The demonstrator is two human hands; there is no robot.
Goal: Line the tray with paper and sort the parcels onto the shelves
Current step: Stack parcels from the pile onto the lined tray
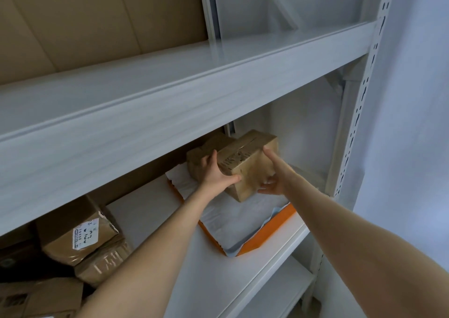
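While the left hand (213, 172) and right hand (272, 184) grip a brown parcel (245, 167) over the paper-lined orange tray (281, 218), its print and the lower-left label (85, 232) are too blurry to read.

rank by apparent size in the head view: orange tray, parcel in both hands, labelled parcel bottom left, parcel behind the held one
1. orange tray
2. labelled parcel, but it is nearer the camera, so its lead over the next is unsure
3. held parcel
4. parcel behind it, partly hidden
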